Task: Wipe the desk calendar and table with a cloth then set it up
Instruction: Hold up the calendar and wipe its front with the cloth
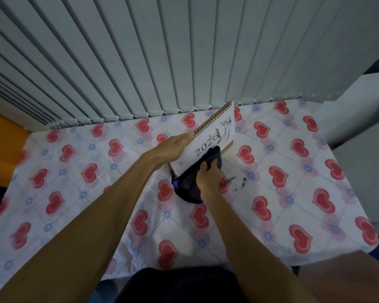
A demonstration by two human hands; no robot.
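Calendar (214,136) gripped by left hand (173,147), right hand (208,176) pressing cloth (190,184) against it.

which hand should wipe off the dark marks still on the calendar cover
Right. The right hand already holds the dark cloth against the calendar; the left hand is steadying its spiral edge.
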